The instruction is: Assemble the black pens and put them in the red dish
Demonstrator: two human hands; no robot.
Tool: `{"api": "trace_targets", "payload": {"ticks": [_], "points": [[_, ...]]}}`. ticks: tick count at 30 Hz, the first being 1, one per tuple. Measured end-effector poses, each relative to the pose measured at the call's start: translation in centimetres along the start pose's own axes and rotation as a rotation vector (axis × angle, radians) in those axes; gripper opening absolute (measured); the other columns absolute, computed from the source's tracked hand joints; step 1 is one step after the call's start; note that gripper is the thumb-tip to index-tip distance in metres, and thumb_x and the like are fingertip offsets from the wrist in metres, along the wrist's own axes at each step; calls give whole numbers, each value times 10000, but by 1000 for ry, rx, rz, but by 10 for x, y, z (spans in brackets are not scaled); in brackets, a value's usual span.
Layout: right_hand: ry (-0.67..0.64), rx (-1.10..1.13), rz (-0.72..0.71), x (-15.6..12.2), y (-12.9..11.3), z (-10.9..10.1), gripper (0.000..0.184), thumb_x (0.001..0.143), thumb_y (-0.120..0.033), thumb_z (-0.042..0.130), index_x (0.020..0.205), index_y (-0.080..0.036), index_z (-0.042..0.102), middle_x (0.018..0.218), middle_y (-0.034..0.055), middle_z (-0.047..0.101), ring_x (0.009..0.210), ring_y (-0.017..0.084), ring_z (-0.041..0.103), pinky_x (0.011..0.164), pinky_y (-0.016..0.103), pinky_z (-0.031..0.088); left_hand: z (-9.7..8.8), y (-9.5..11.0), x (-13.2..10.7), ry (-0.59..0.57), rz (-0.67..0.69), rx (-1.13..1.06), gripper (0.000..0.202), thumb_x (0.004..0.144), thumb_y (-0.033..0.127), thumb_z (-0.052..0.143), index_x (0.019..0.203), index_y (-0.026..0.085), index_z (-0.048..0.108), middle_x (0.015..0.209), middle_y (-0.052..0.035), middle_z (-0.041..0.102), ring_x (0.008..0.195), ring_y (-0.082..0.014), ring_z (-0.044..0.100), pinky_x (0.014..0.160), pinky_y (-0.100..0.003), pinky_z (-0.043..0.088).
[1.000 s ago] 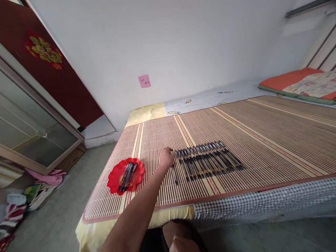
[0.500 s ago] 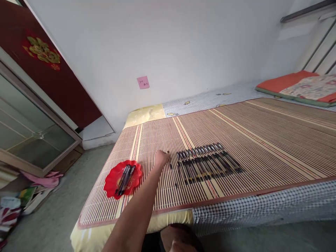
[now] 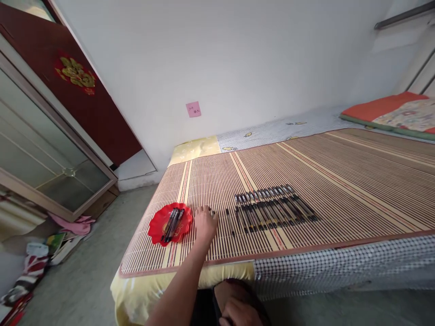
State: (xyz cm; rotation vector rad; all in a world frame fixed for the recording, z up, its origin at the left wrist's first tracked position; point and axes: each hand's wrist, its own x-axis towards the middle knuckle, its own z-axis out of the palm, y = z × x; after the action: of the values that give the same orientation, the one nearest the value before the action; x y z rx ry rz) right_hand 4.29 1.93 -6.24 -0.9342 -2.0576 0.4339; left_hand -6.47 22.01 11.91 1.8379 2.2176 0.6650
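My left hand is over the striped bamboo mat, its fingers closed round a small dark pen cap. Just right of it, an uncapped pen lies on the mat. Further right is a row of black pens, with a line of caps along their far ends. A red scalloped plate to the left holds several pens. My right hand, cut off by the bottom edge, rests by my knee with curled fingers; something dark shows at them, too hidden to name.
The bamboo mat covers a bed that stands against a white wall. Folded orange bedding lies at the far right. On the wall is a pink note. A glass-panelled door and clothes on the floor are at the left.
My left hand has moved down and slightly left from the pen's far end, taking its cap off. The pen stays on the mat, looking shorter. The view has shifted a little.
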Motion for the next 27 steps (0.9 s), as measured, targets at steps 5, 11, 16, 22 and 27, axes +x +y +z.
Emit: {"api": "trace_targets", "payload": {"ticks": [5, 11, 16, 22, 27], "points": [[-22, 13, 37, -2, 0, -4, 222, 737, -78, 633, 816, -245, 509, 749, -28, 673, 627, 136, 601, 585, 249, 352, 22, 35, -27, -15, 139, -2, 292, 888, 322, 709, 1171, 255, 683, 1327, -99, 592, 1254, -301, 539, 997, -408, 469], [-110, 74, 100, -5, 3, -6, 229, 746, -77, 650, 847, -244, 529, 809, -25, 680, 631, 131, 581, 608, 244, 378, 38, 46, -32, -43, 119, 12, 390, 843, 260, 738, 1217, 190, 654, 1374, -160, 542, 1325, -354, 484, 1053, -445, 446], [-120, 77, 123, -4, 2, -4, 210, 760, -99, 653, 843, -244, 525, 798, -31, 671, 622, 131, 573, 594, 242, 370, 38, 47, -32, -49, 136, 25, 355, 865, 266, 690, 1203, 178, 627, 1338, -156, 544, 1316, -335, 476, 1089, -437, 415], [-52, 54, 85, 1, 0, -4, 181, 775, -121, 657, 799, -236, 519, 756, -23, 656, 616, 133, 559, 580, 242, 356, 36, 50, -35, -72, 150, 36, 364, 818, 216, 687, 1171, 172, 609, 1315, -151, 544, 1291, -320, 482, 1085, -399, 408], [-62, 78, 99, 3, -3, -7, 168, 783, -130, 646, 798, -238, 518, 741, -22, 648, 625, 143, 576, 583, 247, 355, 33, 53, -40, -90, 116, 71, 370, 759, 160, 677, 1121, 175, 597, 1252, -163, 575, 1220, -349, 516, 1033, -453, 424]]}}
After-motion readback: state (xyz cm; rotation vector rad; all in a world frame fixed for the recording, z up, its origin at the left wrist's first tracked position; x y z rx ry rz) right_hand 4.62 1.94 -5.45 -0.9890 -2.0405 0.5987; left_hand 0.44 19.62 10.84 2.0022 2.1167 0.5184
